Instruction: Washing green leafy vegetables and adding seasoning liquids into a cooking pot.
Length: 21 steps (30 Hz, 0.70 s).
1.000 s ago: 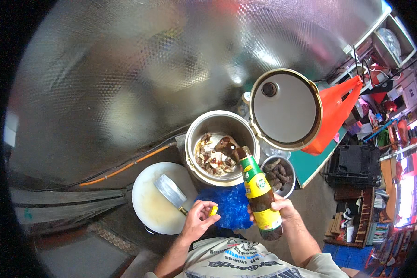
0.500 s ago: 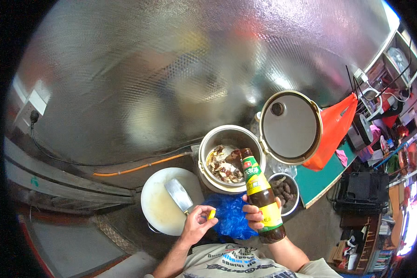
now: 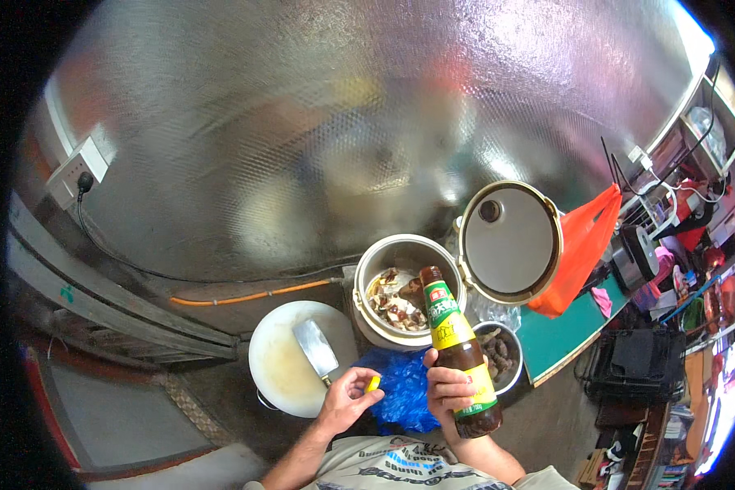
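Wrapped around the lower half of a brown sauce bottle point(image 3: 459, 359), the right hand point(image 3: 447, 390) has a full grip on it, label facing up. That bottle is tilted, its long axis running from the base near the person's chest up and away to an open neck that sits over the near rim of the open cooker pot point(image 3: 406, 302). Pinched between the fingertips of the left hand point(image 3: 347, 398) is a small yellow cap point(image 3: 372, 383), just left of the bottle. Outward lie a blue plastic bag point(image 3: 404, 390), a round white cutting board point(image 3: 290, 367) bearing a cleaver point(image 3: 315, 349), a small bowl point(image 3: 498, 355) and the cooker's raised lid point(image 3: 510, 242).
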Each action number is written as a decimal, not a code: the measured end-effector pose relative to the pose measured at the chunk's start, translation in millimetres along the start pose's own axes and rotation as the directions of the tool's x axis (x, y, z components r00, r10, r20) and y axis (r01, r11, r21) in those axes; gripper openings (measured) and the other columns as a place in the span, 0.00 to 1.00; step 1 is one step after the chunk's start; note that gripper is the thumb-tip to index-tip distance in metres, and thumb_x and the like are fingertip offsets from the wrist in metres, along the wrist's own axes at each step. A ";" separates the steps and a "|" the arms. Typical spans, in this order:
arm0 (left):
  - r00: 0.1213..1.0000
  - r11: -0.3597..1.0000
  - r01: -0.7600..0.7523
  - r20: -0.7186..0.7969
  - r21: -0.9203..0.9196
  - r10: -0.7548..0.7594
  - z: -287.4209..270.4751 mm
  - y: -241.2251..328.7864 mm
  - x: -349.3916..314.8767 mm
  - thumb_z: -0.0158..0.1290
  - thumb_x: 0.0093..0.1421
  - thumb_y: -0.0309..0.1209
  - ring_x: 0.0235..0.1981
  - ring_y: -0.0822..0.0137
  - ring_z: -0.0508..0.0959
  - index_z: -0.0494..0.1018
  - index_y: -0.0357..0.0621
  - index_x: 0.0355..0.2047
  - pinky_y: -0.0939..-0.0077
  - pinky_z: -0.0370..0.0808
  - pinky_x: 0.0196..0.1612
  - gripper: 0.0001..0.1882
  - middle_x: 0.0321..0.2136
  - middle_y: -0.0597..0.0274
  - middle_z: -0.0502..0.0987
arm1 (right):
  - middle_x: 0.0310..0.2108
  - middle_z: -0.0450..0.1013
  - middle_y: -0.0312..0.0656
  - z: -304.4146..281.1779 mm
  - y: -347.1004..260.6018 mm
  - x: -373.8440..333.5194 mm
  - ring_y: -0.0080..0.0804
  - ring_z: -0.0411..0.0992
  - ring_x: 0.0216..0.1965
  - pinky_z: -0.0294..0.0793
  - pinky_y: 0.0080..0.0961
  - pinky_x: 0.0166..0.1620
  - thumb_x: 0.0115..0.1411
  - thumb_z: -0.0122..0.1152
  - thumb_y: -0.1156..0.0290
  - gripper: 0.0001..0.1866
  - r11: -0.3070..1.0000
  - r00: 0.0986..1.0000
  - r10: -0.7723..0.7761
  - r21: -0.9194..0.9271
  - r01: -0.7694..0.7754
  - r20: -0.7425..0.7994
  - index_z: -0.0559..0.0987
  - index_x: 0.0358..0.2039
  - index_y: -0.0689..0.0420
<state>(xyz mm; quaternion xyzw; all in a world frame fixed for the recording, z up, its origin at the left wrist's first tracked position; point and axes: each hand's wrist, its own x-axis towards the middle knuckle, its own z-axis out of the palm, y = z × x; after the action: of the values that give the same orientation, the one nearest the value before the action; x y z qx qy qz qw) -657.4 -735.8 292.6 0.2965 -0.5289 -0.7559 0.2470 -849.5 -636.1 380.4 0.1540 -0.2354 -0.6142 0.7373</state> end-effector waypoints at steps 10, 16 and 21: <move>0.991 0.981 -0.098 -0.078 0.165 0.112 -18.6 45.4 -15.6 0.60 0.62 0.23 0.44 0.71 0.78 0.70 0.35 0.51 0.73 0.79 0.50 0.18 0.42 0.60 0.77 | 0.27 0.69 0.45 -13.8 9.7 4.7 0.35 0.76 0.22 0.81 0.30 0.25 0.67 0.56 0.64 0.30 0.970 0.953 0.199 0.094 -0.225 0.228 0.60 0.61 0.71; 0.937 0.923 -0.319 -0.077 0.215 0.342 -11.3 126.9 -25.1 0.61 0.64 0.33 0.42 0.73 0.77 0.71 0.36 0.54 0.77 0.75 0.50 0.22 0.41 0.63 0.76 | 0.38 0.70 0.56 -4.1 -31.7 -3.5 0.47 0.76 0.33 0.82 0.42 0.38 0.41 0.75 0.51 0.55 0.720 0.928 0.372 -0.637 -0.277 0.016 0.59 0.64 0.66; 0.925 0.906 -0.374 0.011 0.199 0.379 3.2 175.1 -29.7 0.62 0.61 0.49 0.39 0.75 0.76 0.71 0.37 0.53 0.82 0.69 0.39 0.31 0.37 0.62 0.76 | 0.55 0.70 0.52 24.0 -31.7 -18.3 0.41 0.73 0.54 0.75 0.40 0.55 0.37 0.79 0.66 0.57 0.172 0.970 0.182 -0.966 -0.193 -0.162 0.58 0.67 0.65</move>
<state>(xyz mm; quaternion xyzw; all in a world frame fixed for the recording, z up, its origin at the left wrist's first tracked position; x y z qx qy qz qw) -628.4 -769.1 464.6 0.2225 -0.6448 -0.6337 0.3649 -891.3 -623.0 381.3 -0.3739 0.1924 -0.5278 0.7379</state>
